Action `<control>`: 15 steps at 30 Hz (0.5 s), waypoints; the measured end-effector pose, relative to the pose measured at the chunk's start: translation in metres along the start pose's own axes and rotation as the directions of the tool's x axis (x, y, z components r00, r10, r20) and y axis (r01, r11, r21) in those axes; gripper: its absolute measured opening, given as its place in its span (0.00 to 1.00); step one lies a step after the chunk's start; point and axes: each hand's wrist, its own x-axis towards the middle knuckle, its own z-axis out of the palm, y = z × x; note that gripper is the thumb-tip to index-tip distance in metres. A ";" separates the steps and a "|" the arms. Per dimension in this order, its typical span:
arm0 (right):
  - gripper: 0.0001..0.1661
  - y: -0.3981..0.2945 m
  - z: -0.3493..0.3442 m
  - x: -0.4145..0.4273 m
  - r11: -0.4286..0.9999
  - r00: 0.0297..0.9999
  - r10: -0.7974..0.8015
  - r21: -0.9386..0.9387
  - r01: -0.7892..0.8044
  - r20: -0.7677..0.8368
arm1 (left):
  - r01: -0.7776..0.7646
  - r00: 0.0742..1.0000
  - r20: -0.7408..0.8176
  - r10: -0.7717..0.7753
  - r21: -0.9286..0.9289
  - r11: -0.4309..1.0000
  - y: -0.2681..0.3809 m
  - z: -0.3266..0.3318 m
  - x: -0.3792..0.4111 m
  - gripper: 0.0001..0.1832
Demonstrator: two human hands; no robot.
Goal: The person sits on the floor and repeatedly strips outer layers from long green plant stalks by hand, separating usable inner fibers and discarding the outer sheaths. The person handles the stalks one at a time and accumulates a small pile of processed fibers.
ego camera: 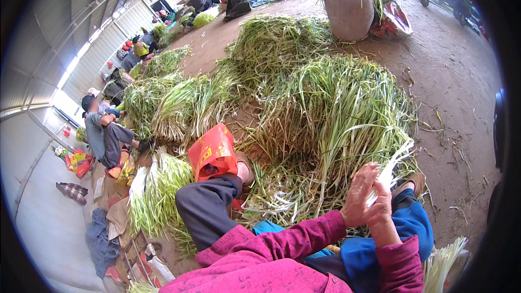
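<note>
A small bunch of pale leafy stalks (390,171) is held upright and slightly tilted between my two hands, over my right shin. My left hand (358,196) presses against the bunch from the left, its fingers pointing up beside the stalks. Close against it, my right hand (381,206) has its thumb and fingers about the lower stalks. The wrists nearly touch, and the palms hide the lower ends. Just beyond the hands rises a large heap of long green leafy stalks (346,110). Loose trimmed leaves and pale scraps (281,205) lie between my legs.
A red plastic bag (213,152) stands by my left foot. Bundled pale-green stalks (160,193) lie left of my knee, with more (443,264) at my right hip. A seated person (103,130) is at left. A full sack (349,10) stands behind the heaps.
</note>
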 end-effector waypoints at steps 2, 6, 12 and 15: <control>0.13 -0.015 0.008 -0.001 0.987 0.992 -0.109 -0.129 0.100 -0.068 | 0.084 0.995 0.049 -0.081 -0.058 0.995 -0.014 -0.006 -0.013 0.38; 0.09 -0.046 0.021 -0.001 0.804 0.877 -0.474 -0.366 0.469 0.082 | 0.510 0.851 0.001 -0.526 0.238 0.826 -0.073 -0.033 -0.051 0.18; 0.07 -0.050 0.002 0.014 0.898 0.922 -0.360 -0.320 0.301 -0.141 | 0.754 0.408 -0.032 -0.913 0.575 0.317 -0.141 -0.055 -0.110 0.15; 0.10 -0.035 -0.010 0.020 0.976 0.962 -0.063 -0.218 0.004 -0.264 | 0.742 0.381 0.109 -0.918 0.557 0.374 -0.150 -0.046 -0.116 0.16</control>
